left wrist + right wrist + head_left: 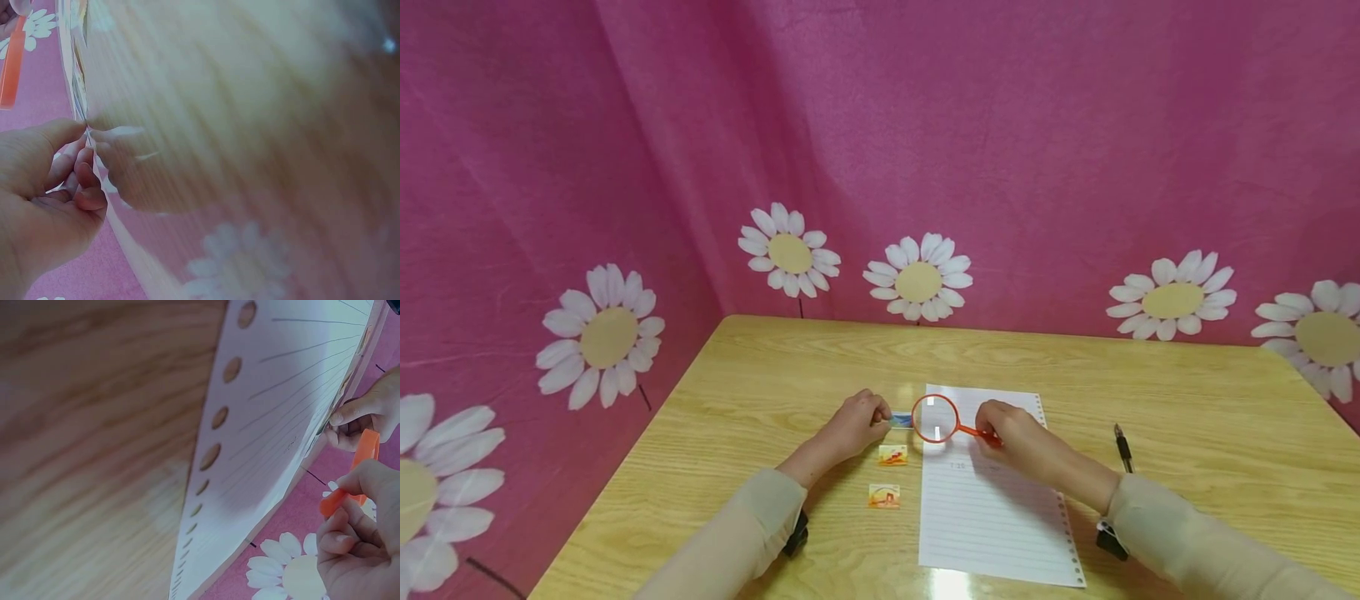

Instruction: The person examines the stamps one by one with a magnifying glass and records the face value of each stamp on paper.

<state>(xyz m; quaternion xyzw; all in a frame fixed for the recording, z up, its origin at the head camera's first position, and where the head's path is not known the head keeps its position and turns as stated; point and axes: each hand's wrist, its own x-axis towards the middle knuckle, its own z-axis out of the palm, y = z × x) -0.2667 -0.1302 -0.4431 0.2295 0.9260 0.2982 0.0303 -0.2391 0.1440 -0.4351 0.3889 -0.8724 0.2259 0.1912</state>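
My right hand (1011, 437) grips the handle of an orange-red magnifying glass (973, 431), its round lens held above the upper left part of a lined sheet (992, 525). In the right wrist view the orange handle (334, 503) sits between thumb and fingers. With thumb and forefinger my left hand (859, 423) pinches the left edge of a small blue picture stamp (901, 420) on the table, left of the sheet. Below it lie a yellow-and-red stamp (892, 455) and an orange stamp (884, 497). The left wrist view shows the left fingertips (83, 125) low at the tabletop.
A black pen (1122, 446) lies right of the sheet, partly behind the right forearm. The wooden table (775, 367) meets a pink curtain (1000, 167) with white daisies at its back and left. The sheet has punched holes along its right edge.
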